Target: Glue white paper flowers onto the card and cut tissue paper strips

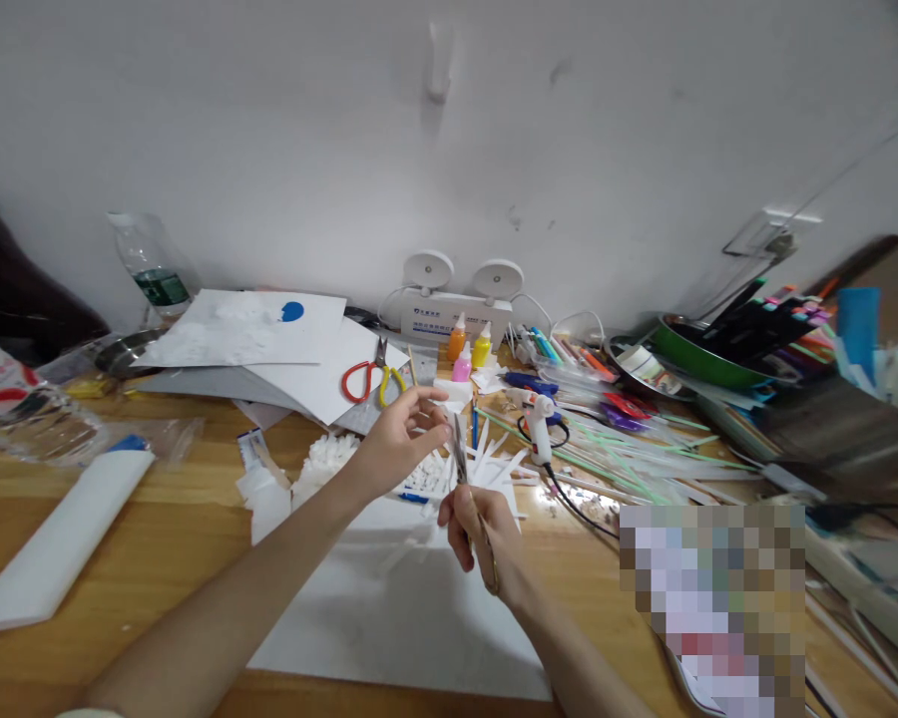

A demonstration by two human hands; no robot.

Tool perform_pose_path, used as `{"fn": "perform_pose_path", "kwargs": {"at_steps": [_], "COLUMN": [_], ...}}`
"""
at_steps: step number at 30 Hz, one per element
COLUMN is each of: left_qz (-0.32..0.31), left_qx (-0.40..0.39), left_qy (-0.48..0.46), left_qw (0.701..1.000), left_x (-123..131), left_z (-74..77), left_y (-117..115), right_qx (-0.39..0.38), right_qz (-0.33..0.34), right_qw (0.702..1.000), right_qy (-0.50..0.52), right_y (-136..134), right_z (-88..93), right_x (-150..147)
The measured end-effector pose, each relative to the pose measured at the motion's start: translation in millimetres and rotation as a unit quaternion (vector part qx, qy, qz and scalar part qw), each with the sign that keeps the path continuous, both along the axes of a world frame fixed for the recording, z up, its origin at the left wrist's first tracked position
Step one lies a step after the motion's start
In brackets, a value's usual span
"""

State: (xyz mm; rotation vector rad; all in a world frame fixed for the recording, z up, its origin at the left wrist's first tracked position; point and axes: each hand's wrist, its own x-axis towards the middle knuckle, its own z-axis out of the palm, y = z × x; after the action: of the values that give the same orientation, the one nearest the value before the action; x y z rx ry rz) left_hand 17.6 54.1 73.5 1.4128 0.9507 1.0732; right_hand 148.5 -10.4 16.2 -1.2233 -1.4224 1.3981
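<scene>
My right hand (486, 529) grips a pair of scissors (460, 454), with its bronze-coloured handles in the palm and its blades pointing up and away. Just beyond the blade tips is my left hand (404, 444), thumb and fingers bent toward each other in a pinch. Whatever lies between those fingertips is too small to make out. Below both hands a white sheet (419, 638) covers the table's front. Under and behind the hands lie a heap of small white pieces (325, 459) and fanned-out white strips (498, 464).
A hot glue gun (539, 429) stands right of the strips, its cord trailing forward. Red-and-yellow-handled cutters (374, 379) rest on white boards (261, 339). Paint bottles (462, 364) stand before a white router (456, 314). A folded white sheet (67, 538) lies left; a green pan (707, 359) sits right.
</scene>
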Motion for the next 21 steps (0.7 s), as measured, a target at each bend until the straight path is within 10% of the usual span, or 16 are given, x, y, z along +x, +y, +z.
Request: {"fn": "perform_pose_path", "kwargs": {"at_steps": [21], "left_qz": [-0.021], "left_qx": [-0.017], "left_qy": [0.009], "left_qw": [1.0], "left_x": [-0.5], "left_z": [-1.3], "left_y": [-1.0], "right_qx": [0.001], "right_qz": [0.001], "right_qw": [1.0], "right_qy": [0.003], "right_y": [-0.2], "right_z": [0.7], "right_x": [0.7]}}
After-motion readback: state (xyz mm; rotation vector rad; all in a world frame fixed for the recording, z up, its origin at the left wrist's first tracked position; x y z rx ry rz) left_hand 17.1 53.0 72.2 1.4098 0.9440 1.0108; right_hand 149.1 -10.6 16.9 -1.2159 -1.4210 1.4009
